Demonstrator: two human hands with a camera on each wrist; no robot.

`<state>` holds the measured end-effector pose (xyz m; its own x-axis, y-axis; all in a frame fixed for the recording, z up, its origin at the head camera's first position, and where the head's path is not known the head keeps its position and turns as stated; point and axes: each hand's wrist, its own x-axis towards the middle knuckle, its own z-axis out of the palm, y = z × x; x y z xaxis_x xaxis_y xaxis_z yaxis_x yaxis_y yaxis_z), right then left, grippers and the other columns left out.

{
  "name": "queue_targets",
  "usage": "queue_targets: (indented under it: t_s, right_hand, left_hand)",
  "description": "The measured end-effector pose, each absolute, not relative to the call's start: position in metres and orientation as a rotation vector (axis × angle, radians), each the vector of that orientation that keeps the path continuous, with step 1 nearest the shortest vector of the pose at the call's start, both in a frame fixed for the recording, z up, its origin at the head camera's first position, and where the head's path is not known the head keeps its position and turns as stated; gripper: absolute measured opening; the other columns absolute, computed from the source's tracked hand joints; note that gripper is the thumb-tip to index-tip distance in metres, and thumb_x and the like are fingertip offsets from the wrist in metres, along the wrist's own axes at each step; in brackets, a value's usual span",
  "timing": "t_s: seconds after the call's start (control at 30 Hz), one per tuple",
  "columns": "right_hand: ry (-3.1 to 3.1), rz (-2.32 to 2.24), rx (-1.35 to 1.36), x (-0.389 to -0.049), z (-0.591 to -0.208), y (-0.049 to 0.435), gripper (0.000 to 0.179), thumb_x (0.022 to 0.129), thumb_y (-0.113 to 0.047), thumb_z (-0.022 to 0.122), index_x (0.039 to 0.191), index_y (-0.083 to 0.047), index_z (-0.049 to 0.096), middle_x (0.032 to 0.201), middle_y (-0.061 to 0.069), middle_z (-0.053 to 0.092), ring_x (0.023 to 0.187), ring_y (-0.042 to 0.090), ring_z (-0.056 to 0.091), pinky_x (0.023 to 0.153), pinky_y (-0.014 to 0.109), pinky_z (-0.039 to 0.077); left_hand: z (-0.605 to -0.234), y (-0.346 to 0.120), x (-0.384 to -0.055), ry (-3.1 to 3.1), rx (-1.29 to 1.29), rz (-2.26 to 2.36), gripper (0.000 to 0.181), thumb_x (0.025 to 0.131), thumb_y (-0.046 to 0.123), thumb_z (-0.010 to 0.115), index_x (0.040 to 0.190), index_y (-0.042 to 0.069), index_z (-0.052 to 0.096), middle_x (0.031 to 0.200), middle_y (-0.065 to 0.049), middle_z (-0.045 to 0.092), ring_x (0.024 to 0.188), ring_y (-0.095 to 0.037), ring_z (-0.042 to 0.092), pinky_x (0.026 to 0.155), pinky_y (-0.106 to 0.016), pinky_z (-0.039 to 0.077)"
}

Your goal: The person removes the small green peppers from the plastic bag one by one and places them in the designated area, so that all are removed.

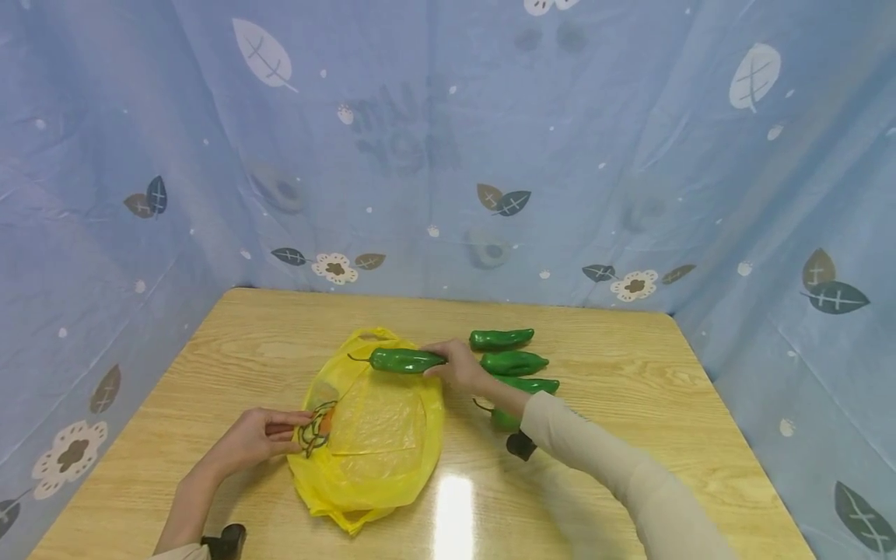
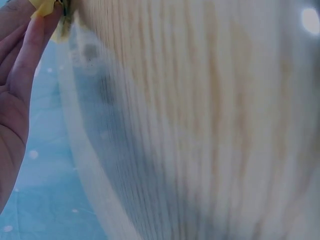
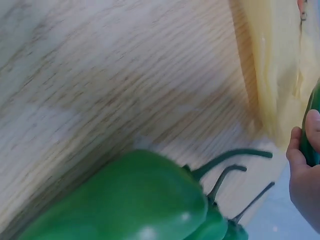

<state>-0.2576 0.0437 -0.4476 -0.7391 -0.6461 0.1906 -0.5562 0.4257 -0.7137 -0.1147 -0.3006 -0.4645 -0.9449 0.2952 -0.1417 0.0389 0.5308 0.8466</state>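
Note:
A yellow plastic bag (image 1: pixel 392 476) with a printed pattern lies spread on the wooden table. My left hand (image 1: pixel 255 437) pinches its left edge; the left wrist view shows a bit of the yellow bag (image 2: pixel 44 6) at the fingertips. Over the upper part of the bag, my right hand (image 1: pixel 458 369) grips a long green pepper (image 1: pixel 404 360) by its thick end, the thin stem pointing left. In the right wrist view the held pepper (image 3: pixel 311 117) is partly cut off. Whether it touches the bag cannot be told.
Several more green peppers (image 1: pixel 514 362) lie in a column right of the bag, the nearest (image 1: pixel 502 420) partly behind my right arm. The wooden table (image 1: pixel 630 373) is bordered by a blue patterned curtain (image 1: pixel 434 155) at the back and sides.

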Motion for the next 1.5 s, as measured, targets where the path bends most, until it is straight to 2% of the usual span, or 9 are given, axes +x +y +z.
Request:
queue_targets:
  t_s: [0.17, 0.27, 0.4, 0.6, 0.93, 1.0, 1.1, 1.23, 1.5]
  right_hand:
    - [2.53, -1.318, -0.991, -0.253, -0.442, 0.052, 0.044, 0.083, -0.001, 0.071, 0.125, 0.009, 0.059, 0.123, 0.024, 0.06, 0.114, 0.037, 0.058, 0.094, 0.042, 0.054]
    - [2.497, -1.366, -0.916, -0.25, -0.439, 0.054, 0.045, 0.084, -0.001, 0.071, 0.126, 0.007, 0.059, 0.127, 0.023, 0.059, 0.077, 0.029, 0.063, 0.089, 0.035, 0.054]
    - [2.45, -1.42, -0.813, -0.244, -0.431, 0.057, 0.046, 0.084, -0.003, 0.071, 0.128, 0.004, 0.058, 0.125, 0.025, 0.059, 0.05, 0.012, 0.023, 0.07, 0.024, 0.046]
    - [2.431, -1.481, -0.701, -0.237, -0.419, 0.067, 0.046, 0.083, -0.004, 0.072, 0.127, 0.001, 0.061, 0.126, 0.02, 0.06, 0.048, 0.011, 0.013, 0.047, 0.022, 0.024]
    - [2.44, -1.411, -0.779, -0.229, -0.412, 0.097, 0.046, 0.084, -0.001, 0.071, 0.128, 0.004, 0.059, 0.122, 0.03, 0.058, 0.045, 0.01, 0.017, 0.044, 0.019, 0.023]
    - [2.429, -1.398, -0.796, -0.227, -0.411, 0.103, 0.046, 0.084, 0.0, 0.071, 0.128, 0.004, 0.059, 0.122, 0.032, 0.057, 0.047, 0.01, 0.035, 0.048, 0.016, 0.034]
    - [2.384, -1.412, -0.8, -0.225, -0.408, 0.112, 0.048, 0.083, 0.001, 0.071, 0.129, 0.005, 0.058, 0.124, 0.032, 0.056, 0.073, 0.018, 0.063, 0.063, 0.016, 0.05]
    - [2.329, -1.447, -0.799, -0.221, -0.406, 0.123, 0.05, 0.083, 0.003, 0.07, 0.13, 0.007, 0.056, 0.133, 0.026, 0.052, 0.096, 0.027, 0.067, 0.073, 0.026, 0.059]
    - [2.316, -1.389, -0.792, -0.204, -0.404, 0.146, 0.048, 0.083, 0.001, 0.07, 0.128, 0.008, 0.056, 0.101, 0.025, 0.068, 0.066, 0.001, 0.053, 0.059, 0.017, 0.049]
  left_hand:
    - [-0.464, -0.302, -0.114, 2.509, 0.283, 1.367, 0.047, 0.083, 0.015, 0.075, 0.123, -0.006, 0.062, 0.131, -0.025, 0.054, 0.114, -0.038, 0.057, 0.087, -0.026, 0.056]
    - [-0.465, -0.303, -0.114, 2.519, 0.288, 1.356, 0.046, 0.084, 0.015, 0.075, 0.123, -0.005, 0.063, 0.131, -0.025, 0.055, 0.114, -0.037, 0.058, 0.087, -0.026, 0.056]
    - [-0.467, -0.305, -0.113, 2.522, 0.277, 1.353, 0.045, 0.084, 0.016, 0.075, 0.122, -0.004, 0.063, 0.131, -0.024, 0.055, 0.114, -0.036, 0.057, 0.088, -0.025, 0.056]
    - [-0.467, -0.304, -0.113, 2.515, 0.308, 1.355, 0.045, 0.085, 0.016, 0.074, 0.123, -0.006, 0.062, 0.131, -0.026, 0.054, 0.114, -0.036, 0.057, 0.088, -0.026, 0.056]
    - [-0.463, -0.302, -0.113, 2.504, 0.296, 1.347, 0.047, 0.085, 0.016, 0.074, 0.124, -0.006, 0.062, 0.132, -0.026, 0.054, 0.115, -0.037, 0.057, 0.088, -0.026, 0.055]
    - [-0.463, -0.301, -0.114, 2.512, 0.294, 1.344, 0.046, 0.084, 0.016, 0.074, 0.123, -0.006, 0.062, 0.132, -0.026, 0.054, 0.115, -0.038, 0.057, 0.088, -0.026, 0.056]
    - [-0.464, -0.302, -0.115, 2.522, 0.287, 1.34, 0.046, 0.084, 0.017, 0.075, 0.122, -0.005, 0.063, 0.131, -0.025, 0.054, 0.114, -0.036, 0.057, 0.088, -0.025, 0.056]
    - [-0.465, -0.302, -0.115, 2.519, 0.284, 1.347, 0.045, 0.083, 0.017, 0.075, 0.122, -0.004, 0.064, 0.132, -0.025, 0.054, 0.113, -0.033, 0.058, 0.088, -0.024, 0.055]
    - [-0.463, -0.299, -0.114, 2.492, 0.284, 1.359, 0.046, 0.083, 0.015, 0.075, 0.122, -0.006, 0.062, 0.133, -0.027, 0.052, 0.114, -0.036, 0.058, 0.086, -0.025, 0.056]
